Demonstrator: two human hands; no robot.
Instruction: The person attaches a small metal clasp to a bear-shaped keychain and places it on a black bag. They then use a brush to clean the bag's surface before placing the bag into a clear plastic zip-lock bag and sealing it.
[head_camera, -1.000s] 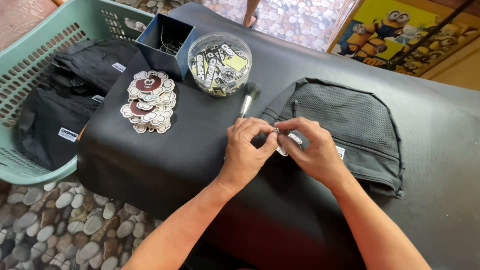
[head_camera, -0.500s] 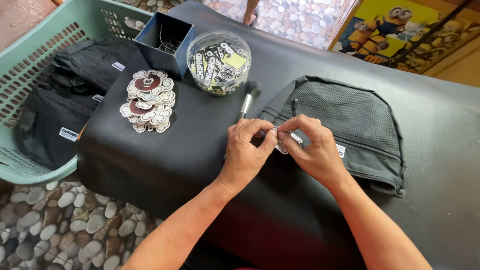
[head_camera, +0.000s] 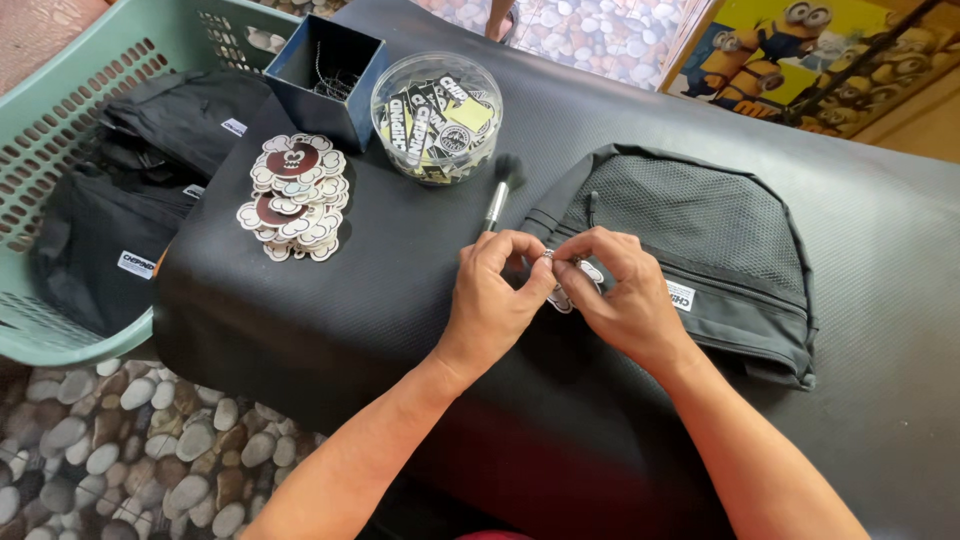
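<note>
At mid-frame we pinch the small metal ring (head_camera: 549, 256) and white tag (head_camera: 563, 296) between left hand (head_camera: 497, 292) and right hand (head_camera: 622, 290), fingertips pressed close, steadying them against the black mesh bag (head_camera: 700, 240).

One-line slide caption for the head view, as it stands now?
Both hands, left hand and right hand, pinch a small flower-shaped tag at the black mesh bag on a black-covered table.

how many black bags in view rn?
3: one mesh-front bag on the table by the hands, two folded bags in the green basket. More may lie hidden underneath.
</note>
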